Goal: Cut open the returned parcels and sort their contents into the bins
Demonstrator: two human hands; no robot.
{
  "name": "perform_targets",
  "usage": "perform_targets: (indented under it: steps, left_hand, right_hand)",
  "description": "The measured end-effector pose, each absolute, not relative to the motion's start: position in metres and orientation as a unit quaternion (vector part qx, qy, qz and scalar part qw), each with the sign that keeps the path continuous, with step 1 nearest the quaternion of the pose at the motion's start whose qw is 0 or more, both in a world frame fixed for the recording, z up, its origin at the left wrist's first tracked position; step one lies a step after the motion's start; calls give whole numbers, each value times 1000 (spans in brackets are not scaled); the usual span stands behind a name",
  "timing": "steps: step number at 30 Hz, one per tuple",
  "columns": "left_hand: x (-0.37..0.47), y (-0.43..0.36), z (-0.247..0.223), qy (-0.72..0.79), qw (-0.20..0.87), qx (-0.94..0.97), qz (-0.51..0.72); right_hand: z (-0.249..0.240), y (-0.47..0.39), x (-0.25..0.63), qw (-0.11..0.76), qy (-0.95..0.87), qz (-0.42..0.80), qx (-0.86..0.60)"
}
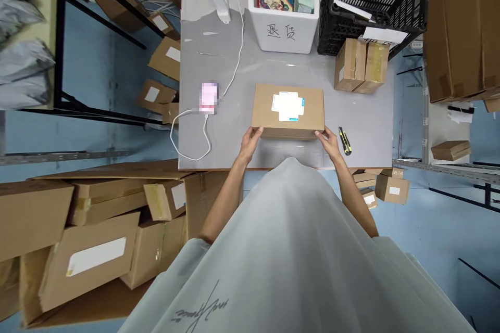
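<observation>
A closed brown cardboard box [265,106] with a white label [288,106] on its top sits in front of me on the grey table [230,140]. My left hand [250,141] grips the near left corner of the box, thumb on its edge. At the near right corner my right hand [328,141] holds it in the same way. The fingers of both hands are partly hidden by the box. A yellow and black utility knife [345,141] lies on the table just right of my right hand.
A white bin [283,34] with books and a black plastic crate [336,28] stand at the back. Two small cardboard boxes [351,65] sit before the crate. A phone [208,98] with a white cable lies left. A large carton [207,192] full of boxes stands on the lower left.
</observation>
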State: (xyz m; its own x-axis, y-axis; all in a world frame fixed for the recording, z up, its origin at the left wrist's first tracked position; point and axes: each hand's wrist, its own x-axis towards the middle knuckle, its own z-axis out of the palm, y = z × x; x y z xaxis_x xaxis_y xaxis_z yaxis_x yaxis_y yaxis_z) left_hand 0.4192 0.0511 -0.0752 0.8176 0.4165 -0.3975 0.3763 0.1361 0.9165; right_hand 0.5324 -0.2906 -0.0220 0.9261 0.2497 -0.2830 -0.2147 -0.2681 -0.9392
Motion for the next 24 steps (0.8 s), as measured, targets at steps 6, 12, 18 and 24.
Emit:
perform_targets:
  steps: [6,12,18,24]
  left_hand:
    - [380,38,-48,269,648,710,56]
    - [377,38,-54,304,604,734,71]
    - [418,48,-66,315,598,733,77]
    - [431,50,-68,329,624,705,73]
  right_hand:
    - [-6,-320,512,562,19,170,-809]
    - [-9,-321,527,517,9,159,-841]
    - [-27,-306,571,486,0,135,-863]
    - [-38,-305,583,523,46,133,-841]
